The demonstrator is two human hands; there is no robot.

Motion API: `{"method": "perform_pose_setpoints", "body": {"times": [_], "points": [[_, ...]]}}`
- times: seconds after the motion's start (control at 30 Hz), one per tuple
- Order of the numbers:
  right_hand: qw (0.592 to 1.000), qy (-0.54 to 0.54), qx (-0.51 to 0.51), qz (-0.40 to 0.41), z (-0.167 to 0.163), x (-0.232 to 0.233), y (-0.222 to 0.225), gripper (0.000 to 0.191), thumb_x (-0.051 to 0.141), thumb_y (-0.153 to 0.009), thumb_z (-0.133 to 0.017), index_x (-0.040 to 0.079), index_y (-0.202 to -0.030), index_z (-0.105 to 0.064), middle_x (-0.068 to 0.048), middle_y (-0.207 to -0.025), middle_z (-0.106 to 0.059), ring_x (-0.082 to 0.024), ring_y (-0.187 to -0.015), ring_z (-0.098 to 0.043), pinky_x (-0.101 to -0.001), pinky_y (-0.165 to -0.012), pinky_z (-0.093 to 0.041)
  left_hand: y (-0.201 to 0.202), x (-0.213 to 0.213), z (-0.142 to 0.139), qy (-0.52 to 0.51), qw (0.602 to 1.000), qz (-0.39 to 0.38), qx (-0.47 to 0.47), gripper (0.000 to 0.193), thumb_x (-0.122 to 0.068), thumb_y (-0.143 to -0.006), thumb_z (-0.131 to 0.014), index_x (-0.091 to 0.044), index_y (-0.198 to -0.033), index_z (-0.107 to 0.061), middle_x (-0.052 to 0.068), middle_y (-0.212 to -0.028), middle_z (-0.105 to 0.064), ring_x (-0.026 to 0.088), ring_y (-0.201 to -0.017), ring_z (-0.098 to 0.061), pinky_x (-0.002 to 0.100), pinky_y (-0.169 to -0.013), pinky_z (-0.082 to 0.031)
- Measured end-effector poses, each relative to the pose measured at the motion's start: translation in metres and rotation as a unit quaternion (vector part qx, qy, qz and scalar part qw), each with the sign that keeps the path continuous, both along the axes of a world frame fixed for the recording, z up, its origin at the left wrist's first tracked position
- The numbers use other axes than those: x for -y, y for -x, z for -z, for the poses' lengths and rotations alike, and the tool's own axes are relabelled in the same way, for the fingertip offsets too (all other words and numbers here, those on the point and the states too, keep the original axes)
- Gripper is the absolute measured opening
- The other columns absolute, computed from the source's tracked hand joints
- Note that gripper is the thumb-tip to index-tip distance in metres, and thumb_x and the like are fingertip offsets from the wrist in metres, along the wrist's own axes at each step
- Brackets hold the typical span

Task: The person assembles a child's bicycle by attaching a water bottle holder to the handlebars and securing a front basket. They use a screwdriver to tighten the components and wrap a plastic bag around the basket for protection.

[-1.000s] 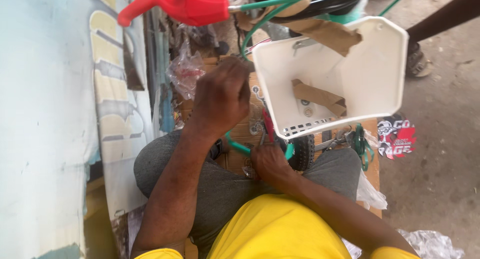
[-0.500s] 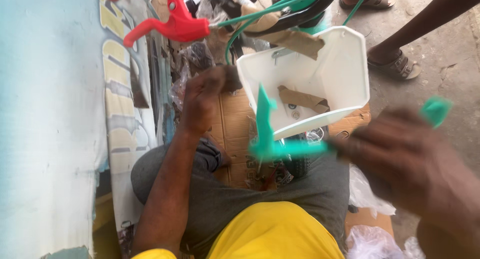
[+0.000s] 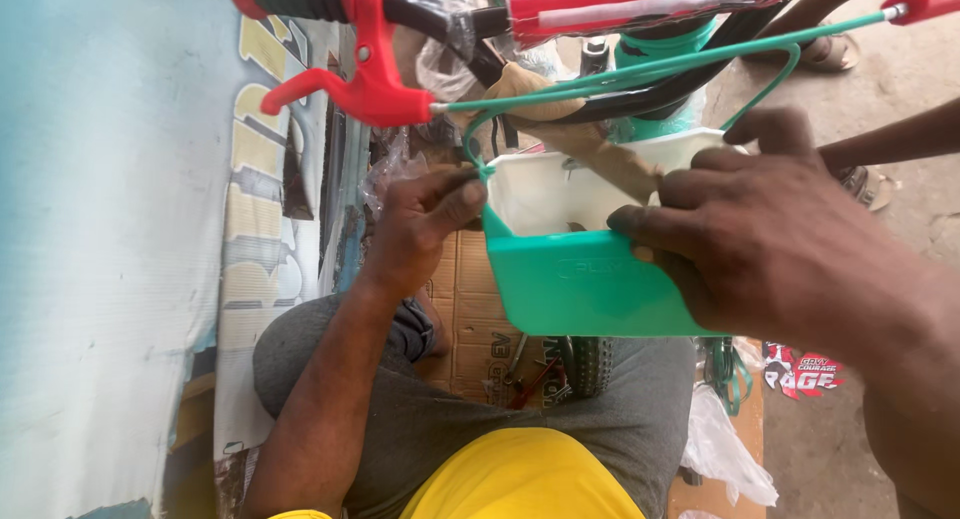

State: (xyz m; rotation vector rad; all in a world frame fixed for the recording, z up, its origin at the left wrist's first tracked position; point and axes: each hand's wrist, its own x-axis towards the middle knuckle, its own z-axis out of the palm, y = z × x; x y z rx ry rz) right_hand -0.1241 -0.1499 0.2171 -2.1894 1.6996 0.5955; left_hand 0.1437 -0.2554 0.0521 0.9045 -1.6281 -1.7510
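A small bicycle basket (image 3: 545,189) has a white inside and a green front panel (image 3: 585,284). It sits below the handlebar (image 3: 440,14), with brown cardboard wrapping (image 3: 600,154) lying across its top. My left hand (image 3: 420,229) pinches the basket's left rim, thumb on top. My right hand (image 3: 770,239) grips the right side, with its fingers pressed on the green panel's upper edge. A red brake lever (image 3: 365,84) with a green cable (image 3: 640,74) hangs just above the basket.
A black front tyre (image 3: 590,364) stands between my knees on flattened cardboard (image 3: 480,319). A pale blue wall and a printed board (image 3: 250,229) close the left side. Another person's arm (image 3: 890,139) and sandalled foot (image 3: 835,49) are at the right. A plastic bag (image 3: 725,449) lies at lower right.
My right hand brought a green piece up from near the wheel; the green panel now fronts the basket. My left hand moved from beneath to the basket's left rim. The view has risen.
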Motion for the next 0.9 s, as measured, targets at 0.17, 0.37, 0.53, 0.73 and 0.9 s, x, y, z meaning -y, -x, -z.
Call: {"method": "perform_pose_setpoints", "body": {"times": [0.17, 0.37, 0.53, 0.73, 0.9], "points": [[0.954, 0.165, 0.243, -0.053, 0.028, 0.005, 0.021, 0.024, 0.033, -0.092, -0.074, 0.021, -0.113, -0.075, 0.003, -0.081, -0.069, -0.016, -0.084, -0.063, -0.0463, -0.095, -0.043, 0.021, -0.012, -0.004, 0.099, 0.98, -0.16, 0.064, 0.037, -0.03, -0.104, -0.065, 0.005, -0.095, -0.073, 0.009, -0.078, -0.059, 0.022, -0.072, -0.055, 0.036, -0.07, -0.045], [0.764, 0.476, 0.416, 0.125, 0.07, -0.031, 0.041, 0.028, 0.024, -0.086, -0.08, 0.006, -0.104, -0.069, -0.016, -0.108, -0.067, -0.03, -0.108, -0.064, -0.0398, -0.097, -0.052, 0.049, -0.016, -0.016, 0.058, 0.972, -0.161, -0.159, 0.027, -0.021, -0.099, -0.058, 0.002, -0.111, -0.062, 0.01, -0.11, -0.069, 0.02, -0.108, -0.068, 0.033, -0.099, -0.054], [0.627, 0.322, 0.54, 0.459, 0.088, -0.039, 0.052, 0.035, 0.022, -0.093, -0.07, -0.002, -0.119, -0.071, -0.009, -0.112, -0.068, -0.013, -0.096, -0.06, -0.0256, -0.085, -0.047, 0.059, -0.015, -0.003, 0.042, 0.966, -0.086, -0.241, 0.032, -0.024, -0.104, -0.051, 0.005, -0.106, -0.063, 0.014, -0.113, -0.07, 0.02, -0.112, -0.068, 0.032, -0.102, -0.053], [0.749, 0.28, 0.373, 0.471, 0.087, -0.047, 0.073, 0.041, 0.019, -0.092, -0.065, -0.002, -0.126, -0.073, -0.008, -0.103, -0.073, -0.014, -0.091, -0.064, -0.0279, -0.083, -0.051, 0.069, -0.025, 0.028, 0.014, 0.966, -0.108, -0.236, 0.03, -0.023, -0.108, -0.064, 0.001, -0.09, -0.061, 0.002, -0.077, -0.058, 0.007, -0.071, -0.054, 0.028, -0.067, -0.042], [0.725, 0.281, 0.389, 0.494, 0.084, -0.048, 0.064, 0.038, 0.018, -0.096, -0.062, -0.001, -0.127, -0.073, -0.009, -0.101, -0.072, -0.013, -0.088, -0.064, -0.0257, -0.081, -0.052, 0.074, -0.029, 0.031, 0.024, 0.964, -0.107, -0.244, 0.027, -0.021, -0.102, -0.066, -0.001, -0.084, -0.066, -0.004, -0.067, -0.054, 0.004, -0.055, -0.047, 0.026, -0.053, -0.036]]}}
